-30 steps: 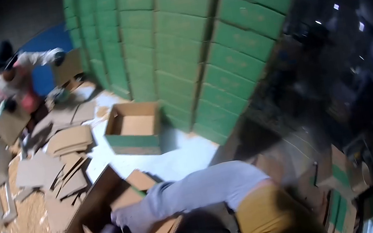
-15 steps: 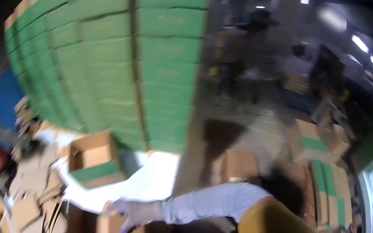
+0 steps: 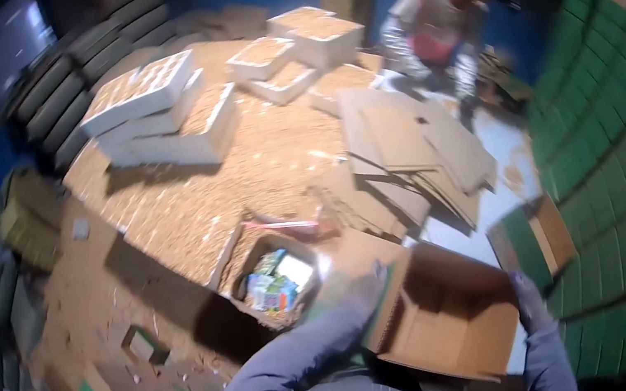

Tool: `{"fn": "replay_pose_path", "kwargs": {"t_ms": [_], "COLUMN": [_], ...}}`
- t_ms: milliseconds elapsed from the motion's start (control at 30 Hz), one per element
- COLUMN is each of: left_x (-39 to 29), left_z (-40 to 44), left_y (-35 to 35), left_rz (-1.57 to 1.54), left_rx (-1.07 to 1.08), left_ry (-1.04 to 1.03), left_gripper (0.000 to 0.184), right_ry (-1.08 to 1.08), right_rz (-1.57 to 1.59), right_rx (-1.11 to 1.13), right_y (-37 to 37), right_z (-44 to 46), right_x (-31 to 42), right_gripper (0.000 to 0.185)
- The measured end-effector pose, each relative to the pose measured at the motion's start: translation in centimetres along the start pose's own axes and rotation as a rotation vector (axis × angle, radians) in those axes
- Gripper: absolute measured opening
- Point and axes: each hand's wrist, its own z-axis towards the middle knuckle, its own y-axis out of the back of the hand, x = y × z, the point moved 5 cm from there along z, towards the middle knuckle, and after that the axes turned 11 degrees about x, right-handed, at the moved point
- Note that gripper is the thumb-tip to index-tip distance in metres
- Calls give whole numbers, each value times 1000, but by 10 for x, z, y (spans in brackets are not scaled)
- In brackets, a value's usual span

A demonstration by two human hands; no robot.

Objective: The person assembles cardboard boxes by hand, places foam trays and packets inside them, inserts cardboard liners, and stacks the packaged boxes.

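An open brown cardboard box (image 3: 454, 309) is held in front of me, tilted so that its inside shows. My left hand (image 3: 365, 293) grips the box at its left side, by the folded-out flap. Around the right wall closes my right hand (image 3: 530, 299), its fingers partly hidden. Just left of the box stands a smaller carton (image 3: 256, 323) containing colourful printed packets (image 3: 274, 284). Beyond my right hand sits another open box with a green stripe (image 3: 525, 246).
Flattened cardboard sheets (image 3: 414, 148) are piled ahead. White trays (image 3: 150, 124) stand on a wide layer of small tan pieces (image 3: 273, 160). A co-worker (image 3: 430, 28) bends at the far right. Stacked green boxes (image 3: 608, 110) form a wall at right.
My view has swung left, from the green stack and dark hall to the tan layer and trays. One hand was on a cardboard box's edge; now both hands hold a box.
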Motion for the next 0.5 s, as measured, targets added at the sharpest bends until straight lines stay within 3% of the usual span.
{"fn": "replay_pose_path", "kwargs": {"t_ms": [67,133,167,233,300,333,367,500], "left_x": [54,91,126,234,355,400,422,401], "left_z": [-5,-47,-69,-113,-142,-143,-135,-111], "left_y": [-7,55,96,167,182,181,175,171], "left_rz": [-43,-143,-187,-212,-208,-423,-653,-860], "left_rx": [-146,-387,-601,-1108,-1562,-1544,-1425,-1304], "left_ry": [-72,-128,-55,270,668,804,813,579], "left_gripper": [31,35,37,42,55,57,60,74], "right_ry": [7,-50,-30,10,62,41,-2,-156], "right_rz": [69,90,111,33,-164,-170,-133,19], "right_rx": [31,-20,-49,-36,35,20,6,-68], "right_y": [13,-14,-13,-21,-40,-36,-33,-14], "right_z": [21,9,9,8,7,7,12,14], "right_x": [-37,-15,-21,-16,5,4,0,-17], "right_gripper": [34,35,36,35,33,34,34,37]}}
